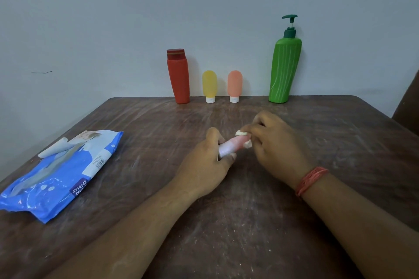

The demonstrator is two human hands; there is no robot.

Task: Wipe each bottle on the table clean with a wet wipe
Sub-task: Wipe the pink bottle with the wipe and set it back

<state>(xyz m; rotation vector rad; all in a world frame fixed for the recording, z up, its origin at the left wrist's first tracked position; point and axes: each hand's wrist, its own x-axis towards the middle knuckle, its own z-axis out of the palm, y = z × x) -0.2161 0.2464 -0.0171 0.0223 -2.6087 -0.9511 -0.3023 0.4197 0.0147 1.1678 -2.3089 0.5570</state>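
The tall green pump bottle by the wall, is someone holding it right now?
No, the tall green pump bottle stands alone at the table's far edge, while both hands work on a small pink tube.

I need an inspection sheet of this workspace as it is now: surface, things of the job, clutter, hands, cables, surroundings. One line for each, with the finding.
Surface: brown table, scuffed, with whitish streaks and specks.
Job's things: pink bottle held above the table; white wet wipe at its far end; red bottle, yellow bottle, orange bottle and green pump bottle upright in a row at the far edge; blue wipes pack lying at left, flap open.
Clutter: nothing seen.
Hands: left hand grips the pink bottle; right hand holds the wipe against it.
Cables: nothing seen.
Surroundings: plain pale wall; dark object at the right edge, cannot identify.
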